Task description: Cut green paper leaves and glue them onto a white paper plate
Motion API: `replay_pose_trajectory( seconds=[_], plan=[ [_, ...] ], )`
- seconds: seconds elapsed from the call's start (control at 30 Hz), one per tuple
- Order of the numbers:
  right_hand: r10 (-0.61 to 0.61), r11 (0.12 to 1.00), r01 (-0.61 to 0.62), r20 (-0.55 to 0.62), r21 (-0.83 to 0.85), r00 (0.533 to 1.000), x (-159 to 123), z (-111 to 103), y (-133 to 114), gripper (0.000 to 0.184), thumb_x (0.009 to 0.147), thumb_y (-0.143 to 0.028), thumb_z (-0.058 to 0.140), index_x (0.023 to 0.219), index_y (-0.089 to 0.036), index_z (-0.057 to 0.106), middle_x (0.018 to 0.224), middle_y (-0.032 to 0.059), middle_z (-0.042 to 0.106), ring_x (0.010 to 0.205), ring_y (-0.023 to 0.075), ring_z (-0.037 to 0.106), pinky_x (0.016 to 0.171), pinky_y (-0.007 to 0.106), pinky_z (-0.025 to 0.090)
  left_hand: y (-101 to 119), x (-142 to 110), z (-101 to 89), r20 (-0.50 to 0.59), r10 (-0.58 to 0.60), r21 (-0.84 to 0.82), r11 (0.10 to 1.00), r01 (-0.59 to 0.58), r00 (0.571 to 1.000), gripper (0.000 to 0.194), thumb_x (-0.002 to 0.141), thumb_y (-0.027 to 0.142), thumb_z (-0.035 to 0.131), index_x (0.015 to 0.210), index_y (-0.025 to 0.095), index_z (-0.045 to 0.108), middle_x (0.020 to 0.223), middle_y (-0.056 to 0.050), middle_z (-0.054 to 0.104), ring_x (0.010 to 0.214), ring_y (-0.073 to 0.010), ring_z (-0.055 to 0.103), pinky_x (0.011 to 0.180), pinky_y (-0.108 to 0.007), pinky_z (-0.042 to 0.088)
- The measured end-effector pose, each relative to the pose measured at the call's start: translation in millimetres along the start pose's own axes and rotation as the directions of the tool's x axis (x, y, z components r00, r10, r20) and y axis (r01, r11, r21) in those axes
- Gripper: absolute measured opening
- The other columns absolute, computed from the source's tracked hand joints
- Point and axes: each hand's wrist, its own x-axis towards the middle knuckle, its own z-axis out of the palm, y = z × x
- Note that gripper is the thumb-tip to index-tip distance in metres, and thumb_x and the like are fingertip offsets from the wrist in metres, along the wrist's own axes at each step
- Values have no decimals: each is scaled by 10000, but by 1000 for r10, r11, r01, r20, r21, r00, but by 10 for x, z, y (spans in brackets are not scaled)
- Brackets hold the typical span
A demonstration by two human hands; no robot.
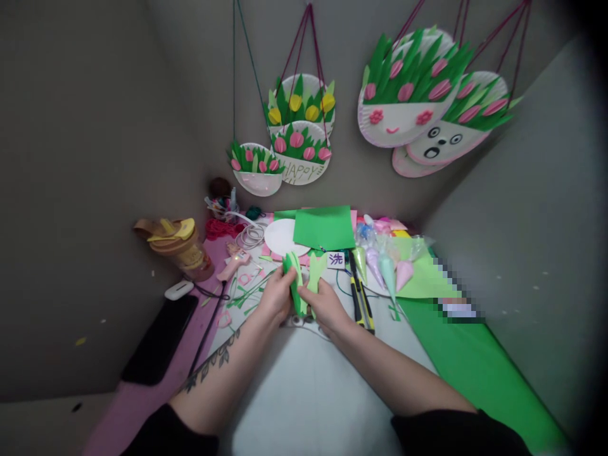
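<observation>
My left hand [277,294] is closed around a small stack of green paper leaves [300,303], dark and light green, held upright above the table. In my right hand [330,307] is a light green paper cutout [315,271] with pointed tips, pinched close beside the stack. The two hands nearly meet, and the right fingertips are at the edge of the leaves. Behind them lie a sheet of green paper [325,228] and a white paper plate [282,237]. A yellow-and-black utility knife [363,304] rests right of my right hand.
Left are a pink glue gun [232,265], green paper scraps [251,292], a lidded cup [183,250], a white case [179,290] and a black phone [161,342]. Right are bags of coloured clay [387,269]. Decorated paper plates [304,168] hang on the wall.
</observation>
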Motion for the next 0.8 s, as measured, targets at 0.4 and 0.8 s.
replay_pose_trajectory(
  seconds=[0.4, 0.8],
  plan=[
    [39, 988, -33, -34, 148, 999, 32, -26, -50, 354, 632, -378, 749, 748, -209, 460, 550, -87, 449, 431, 68, 385, 380, 172, 213, 46, 1, -27, 54, -43, 3, 999, 43, 998, 260, 566, 95, 702, 816, 123, 635, 720, -57, 704, 699, -219, 681, 709, -343, 542],
    [40, 999, -40, 5, 2, 999, 14, -7, -41, 257, 637, -340, 702, 755, -179, 540, 539, -60, 514, 448, 93, 458, 387, 188, 304, -16, 7, -18, -110, -16, -66, 998, 9, 994, 259, 692, 235, 761, 882, 128, 621, 795, -69, 708, 716, -187, 692, 738, -330, 567]
  ],
)
